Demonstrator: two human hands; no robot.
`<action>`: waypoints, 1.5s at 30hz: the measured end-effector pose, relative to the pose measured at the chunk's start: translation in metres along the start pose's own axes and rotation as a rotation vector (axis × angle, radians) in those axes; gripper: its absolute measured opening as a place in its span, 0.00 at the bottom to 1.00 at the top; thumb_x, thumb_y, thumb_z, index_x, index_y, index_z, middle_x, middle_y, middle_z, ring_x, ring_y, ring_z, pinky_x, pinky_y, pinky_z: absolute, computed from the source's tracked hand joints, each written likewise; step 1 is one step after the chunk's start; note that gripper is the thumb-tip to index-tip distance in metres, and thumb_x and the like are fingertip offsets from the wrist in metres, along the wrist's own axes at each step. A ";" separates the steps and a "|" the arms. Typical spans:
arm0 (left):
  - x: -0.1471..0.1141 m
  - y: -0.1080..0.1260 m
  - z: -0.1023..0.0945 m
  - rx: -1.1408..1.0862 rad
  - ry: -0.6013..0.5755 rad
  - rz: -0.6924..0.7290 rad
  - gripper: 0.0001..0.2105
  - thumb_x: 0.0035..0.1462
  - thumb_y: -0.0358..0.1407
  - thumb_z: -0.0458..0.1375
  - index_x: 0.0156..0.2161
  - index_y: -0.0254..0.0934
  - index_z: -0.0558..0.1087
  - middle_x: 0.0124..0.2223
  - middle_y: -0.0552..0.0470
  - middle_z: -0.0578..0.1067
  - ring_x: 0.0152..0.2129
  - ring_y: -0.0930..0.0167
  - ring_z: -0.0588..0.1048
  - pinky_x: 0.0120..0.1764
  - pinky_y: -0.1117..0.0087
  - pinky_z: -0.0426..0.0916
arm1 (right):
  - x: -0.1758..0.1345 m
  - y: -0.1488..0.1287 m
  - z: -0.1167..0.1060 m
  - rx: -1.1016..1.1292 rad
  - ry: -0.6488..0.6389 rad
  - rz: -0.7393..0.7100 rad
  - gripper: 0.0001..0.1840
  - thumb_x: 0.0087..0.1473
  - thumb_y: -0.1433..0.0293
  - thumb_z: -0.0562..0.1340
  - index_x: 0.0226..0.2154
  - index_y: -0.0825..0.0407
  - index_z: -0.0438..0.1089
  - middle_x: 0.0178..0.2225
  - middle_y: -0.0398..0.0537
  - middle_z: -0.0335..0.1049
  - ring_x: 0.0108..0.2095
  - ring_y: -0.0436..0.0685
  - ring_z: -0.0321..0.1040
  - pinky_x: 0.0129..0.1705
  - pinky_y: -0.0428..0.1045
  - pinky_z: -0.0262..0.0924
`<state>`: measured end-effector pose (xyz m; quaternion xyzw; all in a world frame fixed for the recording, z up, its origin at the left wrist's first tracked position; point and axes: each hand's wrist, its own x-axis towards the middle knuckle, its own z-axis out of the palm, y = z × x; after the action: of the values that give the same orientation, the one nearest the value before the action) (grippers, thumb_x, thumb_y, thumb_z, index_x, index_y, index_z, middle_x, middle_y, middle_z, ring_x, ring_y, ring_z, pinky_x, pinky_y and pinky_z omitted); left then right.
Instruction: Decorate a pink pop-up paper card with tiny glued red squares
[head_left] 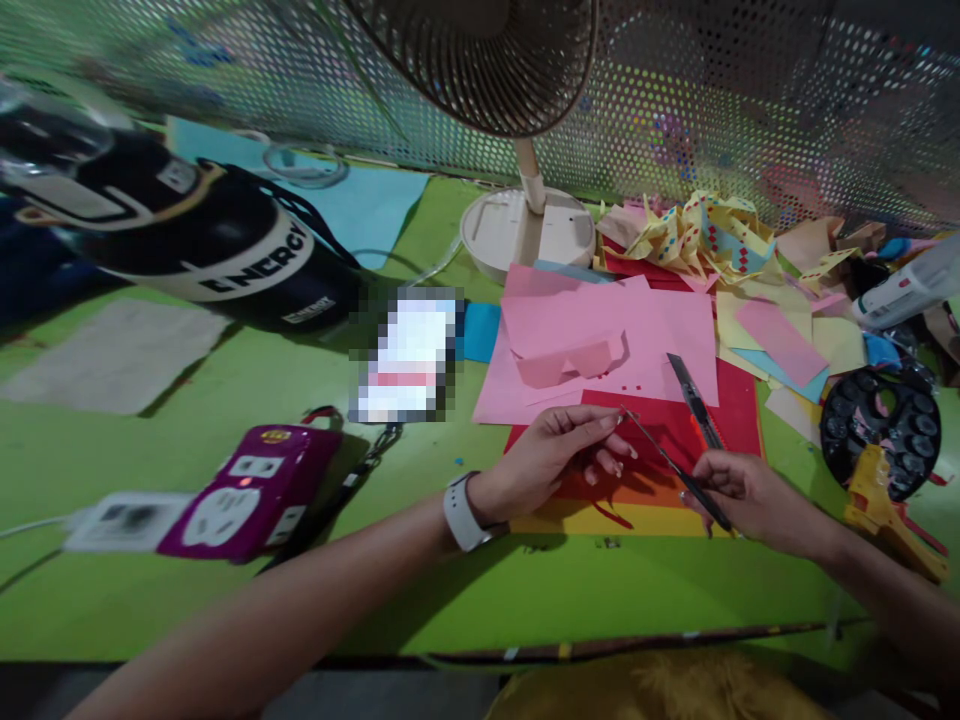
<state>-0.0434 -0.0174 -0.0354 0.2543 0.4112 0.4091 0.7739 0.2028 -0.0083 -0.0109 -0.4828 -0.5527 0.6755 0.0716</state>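
My right hand grips a slim tool with a dark handle and a thin metal shaft pointing up and left. At the shaft's tip, the thumb and forefinger of my left hand are pinched together, its other fingers loosely curled. What the pinch holds is too small to make out. Just beyond my right hand, a utility knife lies with its blade end on pink paper. Under both hands is a stack of coloured sheets, with a red sheet above orange and yellow ones. A red paper strip lies near the front.
A fan stands behind the papers. To the left are a phone, a purple power socket and a large black bottle. Paper scraps, a black round palette and a yellow glue gun crowd the right.
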 end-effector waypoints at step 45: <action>0.001 -0.002 0.000 0.002 0.015 0.001 0.08 0.54 0.37 0.66 0.32 0.34 0.77 0.29 0.51 0.81 0.19 0.79 0.75 0.23 0.81 0.68 | -0.001 -0.002 0.001 -0.017 0.018 -0.016 0.24 0.45 0.49 0.69 0.27 0.52 0.66 0.24 0.40 0.65 0.26 0.48 0.61 0.27 0.45 0.58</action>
<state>-0.0424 -0.0176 -0.0370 0.2522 0.4175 0.4109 0.7702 0.2015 -0.0089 -0.0090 -0.4851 -0.5616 0.6658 0.0778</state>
